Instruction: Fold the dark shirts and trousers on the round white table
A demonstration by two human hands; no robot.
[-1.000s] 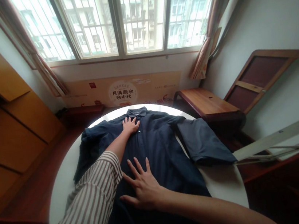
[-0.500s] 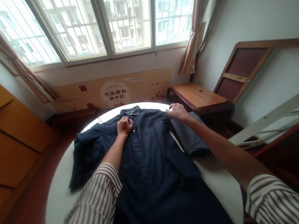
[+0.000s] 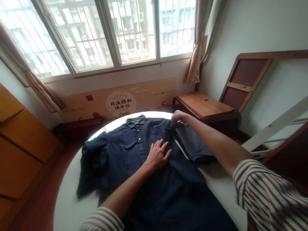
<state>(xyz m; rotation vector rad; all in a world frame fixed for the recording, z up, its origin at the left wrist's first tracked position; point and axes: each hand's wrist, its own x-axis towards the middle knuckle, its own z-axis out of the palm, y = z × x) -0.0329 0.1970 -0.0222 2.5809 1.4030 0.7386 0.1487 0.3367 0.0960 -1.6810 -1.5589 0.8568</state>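
Note:
A dark navy button-up shirt (image 3: pixel 137 159) lies face up on a round white table (image 3: pixel 69 206), collar toward the window. My left hand (image 3: pixel 157 153) lies flat on the shirt's right chest, fingers spread. Farther back, my right hand (image 3: pixel 179 116) is closed on the cloth at the shirt's right shoulder seam. The shirt's right sleeve (image 3: pixel 193 144) stretches toward the table's right edge. Its left sleeve (image 3: pixel 88 165) lies bunched at the left. Both my forearms wear striped sleeves.
A low wooden table (image 3: pixel 204 107) stands right of the round table, with a wooden frame (image 3: pixel 247 80) leaning on the wall behind it. Wooden cabinets (image 3: pixel 10 145) line the left. A printed cardboard panel (image 3: pixel 118 99) stands under the window.
My left hand has slid from the collar down and right onto the right chest, now flat. My right hand stays at the right shoulder, gripping the cloth.

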